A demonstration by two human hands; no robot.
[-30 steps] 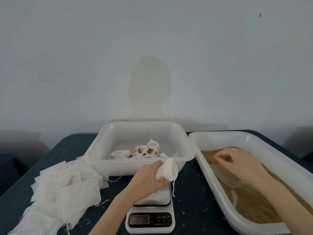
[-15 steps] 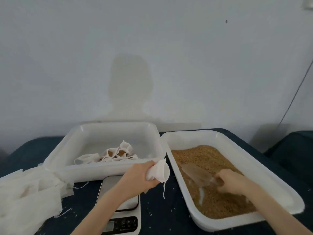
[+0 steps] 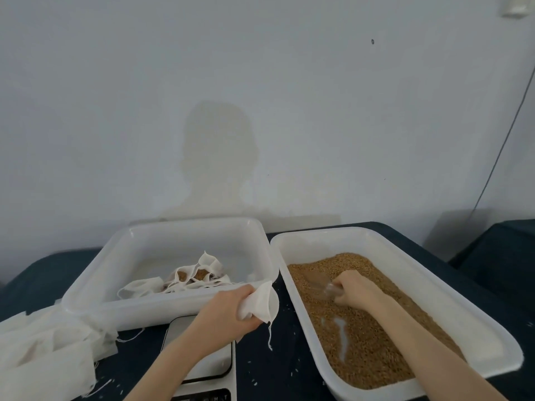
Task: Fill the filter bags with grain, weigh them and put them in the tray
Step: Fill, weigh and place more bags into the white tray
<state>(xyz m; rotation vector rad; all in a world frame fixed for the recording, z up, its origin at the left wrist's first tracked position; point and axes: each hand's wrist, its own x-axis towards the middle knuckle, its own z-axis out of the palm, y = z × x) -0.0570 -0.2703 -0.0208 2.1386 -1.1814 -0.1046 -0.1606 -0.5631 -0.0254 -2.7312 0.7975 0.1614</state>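
Note:
My left hand (image 3: 228,309) grips a white filter bag (image 3: 260,303) with its mouth held open, above the scale (image 3: 208,369) and between the two trays. My right hand (image 3: 351,289) holds the handle of a clear plastic scoop (image 3: 320,282), whose blade is pushed into the brown grain (image 3: 362,337) in the long white tray (image 3: 428,287) on the right. The square white tray (image 3: 95,285) at the centre-left holds several filled filter bags (image 3: 188,277).
A heap of empty filter bags (image 3: 43,354) lies on the dark table at the left. Loose grains are scattered on the table around the scale. A wall stands just behind the trays, and a thin cable (image 3: 503,134) hangs at the far right.
My right hand has pushed the scoop forward and down into the grain. My left hand keeps the bag held open in about the same spot; the camera has swung to the right.

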